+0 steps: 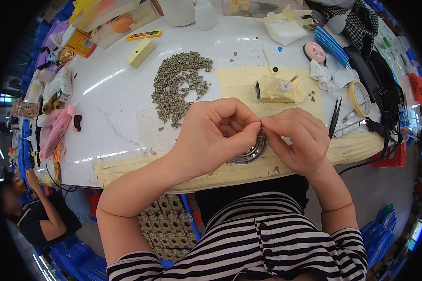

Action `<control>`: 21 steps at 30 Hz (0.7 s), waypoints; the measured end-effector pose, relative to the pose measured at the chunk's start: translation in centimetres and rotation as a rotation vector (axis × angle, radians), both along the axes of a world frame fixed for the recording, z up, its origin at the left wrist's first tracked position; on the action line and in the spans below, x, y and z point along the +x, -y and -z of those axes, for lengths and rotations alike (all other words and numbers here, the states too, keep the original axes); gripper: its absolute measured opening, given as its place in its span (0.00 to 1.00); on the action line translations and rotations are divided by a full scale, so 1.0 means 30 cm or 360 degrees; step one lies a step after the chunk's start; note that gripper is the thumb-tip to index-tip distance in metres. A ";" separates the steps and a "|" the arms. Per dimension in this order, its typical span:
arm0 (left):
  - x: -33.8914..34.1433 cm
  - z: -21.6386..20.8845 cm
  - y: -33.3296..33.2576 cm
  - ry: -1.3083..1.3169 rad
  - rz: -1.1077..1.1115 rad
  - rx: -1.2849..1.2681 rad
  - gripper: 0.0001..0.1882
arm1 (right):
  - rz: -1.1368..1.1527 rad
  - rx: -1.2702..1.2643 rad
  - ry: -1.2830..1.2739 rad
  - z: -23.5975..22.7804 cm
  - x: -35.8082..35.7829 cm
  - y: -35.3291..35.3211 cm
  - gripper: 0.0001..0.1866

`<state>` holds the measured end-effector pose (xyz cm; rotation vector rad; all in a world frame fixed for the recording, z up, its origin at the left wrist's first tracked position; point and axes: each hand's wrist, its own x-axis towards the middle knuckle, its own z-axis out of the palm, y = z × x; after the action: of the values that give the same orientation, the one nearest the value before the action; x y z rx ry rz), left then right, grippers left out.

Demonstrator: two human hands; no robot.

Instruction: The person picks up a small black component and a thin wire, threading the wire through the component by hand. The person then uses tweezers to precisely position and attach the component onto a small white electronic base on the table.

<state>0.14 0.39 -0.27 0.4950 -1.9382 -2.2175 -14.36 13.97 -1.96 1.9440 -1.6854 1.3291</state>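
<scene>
Both hands meet over the near edge of the white tabletop [112, 122], fingertip to fingertip. The left hand [215, 136] is curled, its thumb and forefinger pinched on a tiny dark piece [261, 124] that I can barely make out; the right hand [297, 140] comes in from the other side, its thumb and forefinger closed on the same spot. So the piece sits exactly between the two hands, neither one nearer, and too small for me to tell which way its length runs.

Directly under the pinch, half hidden by the fingers, lies a round metal dish [253, 152] on a strip of yellowish tape. The heap of small grey parts [178, 84] lies farther back and toward the left hand's side, well apart from both. The black tweezers [335, 117] rest just beyond the right hand, untouched.
</scene>
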 end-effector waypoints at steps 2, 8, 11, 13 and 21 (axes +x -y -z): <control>0.003 -0.004 0.004 0.0019 0.0053 -0.0011 0.05 | -0.0020 0.0001 0.0008 0.001 0.001 0.001 0.12; -0.001 0.002 -0.003 0.0000 0.0047 0.0103 0.04 | -0.0113 -0.0036 -0.0016 0.016 -0.004 0.007 0.13; 0.004 -0.015 0.004 0.0079 0.0124 -0.0046 0.03 | -0.0123 -0.0025 -0.0029 0.018 -0.004 0.005 0.14; 0.007 -0.017 0.001 0.0076 0.0125 -0.0203 0.02 | -0.0122 -0.0019 -0.0037 0.015 -0.002 0.004 0.14; 0.004 -0.007 0.005 -0.0038 0.0027 0.0073 0.04 | -0.0089 0.0119 0.0208 -0.006 -0.009 -0.011 0.10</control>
<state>0.26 0.25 -0.06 0.4582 -1.8906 -2.2721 -14.64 14.30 -1.78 1.9990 -1.7764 1.4625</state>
